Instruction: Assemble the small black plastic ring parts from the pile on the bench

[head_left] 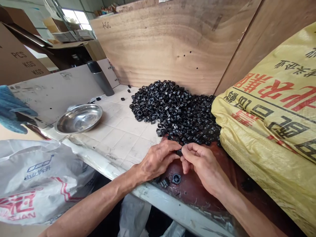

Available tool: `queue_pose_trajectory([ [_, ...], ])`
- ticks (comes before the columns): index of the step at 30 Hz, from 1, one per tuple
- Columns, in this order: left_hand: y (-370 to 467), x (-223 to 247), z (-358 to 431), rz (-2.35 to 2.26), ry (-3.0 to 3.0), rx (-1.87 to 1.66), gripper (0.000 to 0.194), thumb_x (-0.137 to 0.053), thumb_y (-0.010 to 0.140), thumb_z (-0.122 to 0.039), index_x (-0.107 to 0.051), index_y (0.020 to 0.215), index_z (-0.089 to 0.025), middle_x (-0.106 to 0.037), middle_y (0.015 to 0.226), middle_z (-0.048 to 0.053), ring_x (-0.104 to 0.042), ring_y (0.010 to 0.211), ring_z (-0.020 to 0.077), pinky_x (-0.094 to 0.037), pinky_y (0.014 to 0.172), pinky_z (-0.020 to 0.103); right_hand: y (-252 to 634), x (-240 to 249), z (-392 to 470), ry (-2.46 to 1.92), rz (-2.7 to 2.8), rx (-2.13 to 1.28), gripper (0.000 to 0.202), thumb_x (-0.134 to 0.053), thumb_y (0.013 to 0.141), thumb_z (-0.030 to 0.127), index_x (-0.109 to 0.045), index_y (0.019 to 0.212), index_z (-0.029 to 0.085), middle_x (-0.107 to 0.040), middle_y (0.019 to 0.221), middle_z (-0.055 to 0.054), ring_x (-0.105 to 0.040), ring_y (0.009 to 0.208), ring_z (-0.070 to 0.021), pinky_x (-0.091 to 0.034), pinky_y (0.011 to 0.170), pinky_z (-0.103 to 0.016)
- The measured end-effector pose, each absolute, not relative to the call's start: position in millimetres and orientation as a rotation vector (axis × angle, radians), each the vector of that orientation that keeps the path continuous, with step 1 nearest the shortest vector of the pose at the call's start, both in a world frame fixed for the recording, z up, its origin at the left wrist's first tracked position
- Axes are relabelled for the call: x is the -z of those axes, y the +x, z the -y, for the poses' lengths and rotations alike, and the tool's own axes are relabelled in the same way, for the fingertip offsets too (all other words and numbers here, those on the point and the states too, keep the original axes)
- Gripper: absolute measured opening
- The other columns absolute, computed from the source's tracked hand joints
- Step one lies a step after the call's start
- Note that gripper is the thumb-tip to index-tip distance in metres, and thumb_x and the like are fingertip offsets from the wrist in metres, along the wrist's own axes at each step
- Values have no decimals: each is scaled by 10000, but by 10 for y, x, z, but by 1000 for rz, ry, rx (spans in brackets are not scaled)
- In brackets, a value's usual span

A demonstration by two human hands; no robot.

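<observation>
My left hand (158,159) and my right hand (199,164) meet at the fingertips near the table's front edge. Between them they pinch one small black plastic ring (179,152). Just behind the hands lies a large heap of the same black rings (172,110), spread against the wooden back panel. Two loose black pieces (170,180) lie on the dark red surface right below my hands, one of them round with a hole.
An empty steel bowl (79,118) sits at the left on the tiled tabletop (120,135). A yellow printed sack (271,125) fills the right side. A white plastic bag (37,181) hangs at the lower left. A grey cylinder (101,79) stands behind the bowl.
</observation>
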State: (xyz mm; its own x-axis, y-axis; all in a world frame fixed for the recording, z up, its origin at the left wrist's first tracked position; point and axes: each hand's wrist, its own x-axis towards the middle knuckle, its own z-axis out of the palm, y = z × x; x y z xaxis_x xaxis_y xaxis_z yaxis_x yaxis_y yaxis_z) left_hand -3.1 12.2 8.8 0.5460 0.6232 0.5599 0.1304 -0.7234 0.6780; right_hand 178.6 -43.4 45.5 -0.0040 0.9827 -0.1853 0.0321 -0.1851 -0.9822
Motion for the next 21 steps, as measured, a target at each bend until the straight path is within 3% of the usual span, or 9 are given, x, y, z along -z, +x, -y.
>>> queue_pose_trajectory([
  [3, -16, -198, -99, -732, 1975, -1039, 228, -705, 906, -275, -680, 1106, -167, -727, 1033, 87, -707, 923, 187, -587, 810, 287, 1797, -447, 441, -1474, 1395, -1019, 252, -596, 927, 464, -614, 883, 216, -628, 557, 29, -614, 560, -155, -492, 617, -269],
  [7, -57, -362, -70, -700, 2034, -851, 189, -674, 898, -207, -681, 1079, -151, -710, 1006, 79, -671, 891, 176, -541, 831, 294, 1990, -433, 339, -1561, 1525, -1095, 375, -477, 984, 505, -603, 777, 218, -634, 529, 20, -611, 507, -151, -467, 562, -258],
  [11, -105, -400, -94, -585, 2149, -565, 75, -683, 871, -224, -708, 882, -155, -709, 894, 55, -641, 832, 167, -499, 785, 273, 2417, -485, 182, -1711, 1619, -634, 314, -563, 933, 475, -595, 748, 223, -615, 589, 28, -540, 485, -130, -389, 500, -251],
  [14, -97, -331, -127, -736, 2079, -499, 336, -629, 932, -398, -637, 702, -153, -634, 717, 15, -567, 660, 122, -438, 627, 240, 2623, -530, 156, -1763, 1889, -703, 175, -659, 859, 355, -621, 745, 229, -648, 640, 30, -579, 567, -143, -389, 532, -249],
  [17, -51, -255, -153, -1018, 1931, -613, 292, -654, 911, -431, -618, 791, -166, -599, 710, -21, -514, 601, 104, -403, 559, 226, 2575, -509, 197, -1798, 2065, -660, 55, -696, 818, 254, -651, 845, 235, -696, 779, 19, -630, 675, -156, -418, 606, -252],
  [21, 23, -207, -202, -1093, 2034, -656, 230, -767, 825, -335, -672, 983, -197, -652, 879, -7, -593, 734, 135, -477, 677, 254, 2313, -401, 243, -1851, 2280, -272, 101, -701, 856, 247, -650, 921, 189, -701, 954, -63, -669, 805, -207, -417, 682, -290],
])
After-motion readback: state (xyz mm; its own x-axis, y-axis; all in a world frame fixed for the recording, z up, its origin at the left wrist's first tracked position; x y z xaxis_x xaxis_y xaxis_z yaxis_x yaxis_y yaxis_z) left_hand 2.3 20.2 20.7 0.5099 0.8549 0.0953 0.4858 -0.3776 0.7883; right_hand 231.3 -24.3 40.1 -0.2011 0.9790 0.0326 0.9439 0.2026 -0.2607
